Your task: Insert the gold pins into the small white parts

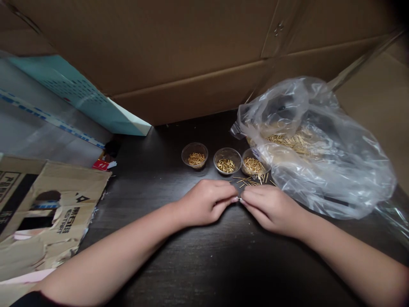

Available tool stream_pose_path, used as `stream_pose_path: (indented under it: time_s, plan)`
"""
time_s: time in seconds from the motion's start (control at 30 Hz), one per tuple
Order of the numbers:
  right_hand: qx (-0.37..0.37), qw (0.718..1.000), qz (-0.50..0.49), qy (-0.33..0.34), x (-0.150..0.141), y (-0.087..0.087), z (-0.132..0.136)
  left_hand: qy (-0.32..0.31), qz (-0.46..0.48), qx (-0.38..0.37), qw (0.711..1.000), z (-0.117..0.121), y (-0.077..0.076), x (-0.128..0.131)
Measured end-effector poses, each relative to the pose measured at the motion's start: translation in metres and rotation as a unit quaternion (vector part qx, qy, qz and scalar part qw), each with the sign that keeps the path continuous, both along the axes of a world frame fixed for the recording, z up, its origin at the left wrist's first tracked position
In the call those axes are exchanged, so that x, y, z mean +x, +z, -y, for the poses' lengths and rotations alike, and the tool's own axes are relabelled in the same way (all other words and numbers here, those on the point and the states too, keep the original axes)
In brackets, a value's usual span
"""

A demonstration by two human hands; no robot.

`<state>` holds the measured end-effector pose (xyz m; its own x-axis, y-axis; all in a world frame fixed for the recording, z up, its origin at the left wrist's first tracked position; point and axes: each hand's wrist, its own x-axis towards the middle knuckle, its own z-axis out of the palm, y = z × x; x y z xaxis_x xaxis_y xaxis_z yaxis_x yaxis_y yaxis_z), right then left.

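Carefully, my left fingers (229,199) and right fingers (247,200) pinch closed on a tiny silvery piece (239,199) between them, a light, stiff, probably slippery bit best held by its edges, with loose gold pins (248,181) just ahead.

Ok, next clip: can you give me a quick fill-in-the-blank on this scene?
1. The left hand and right hand meet at their ____ above the dark table.
2. Gold pins sit in ____ clear plastic cups.
3. More pins lie in the crumpled plastic bag, to the ____ of the cups.
4. Loose pins lie between the cups and the ____.

Answers: fingertips; three; right; hands
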<state>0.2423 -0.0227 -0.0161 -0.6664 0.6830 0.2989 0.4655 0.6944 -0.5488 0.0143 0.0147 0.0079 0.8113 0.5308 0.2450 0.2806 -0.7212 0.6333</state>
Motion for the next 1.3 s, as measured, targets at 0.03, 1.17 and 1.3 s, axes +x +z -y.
stream_pose_path:
  time_s: [0.03,1.17,1.3]
  plan:
    - [0.005,1.000,0.004,0.000,0.000,0.000,0.000,-0.002,-0.007,0.011,1.000,0.000,0.000,0.000]
    - [0.133,0.987,0.094,0.000,0.001,0.002,0.006,0.068,-0.029,-0.058,0.996,0.014,0.000,0.005]
    - [0.129,0.985,0.115,-0.001,0.001,-0.001,0.007,0.039,-0.044,-0.027,0.998,0.013,-0.002,0.004]
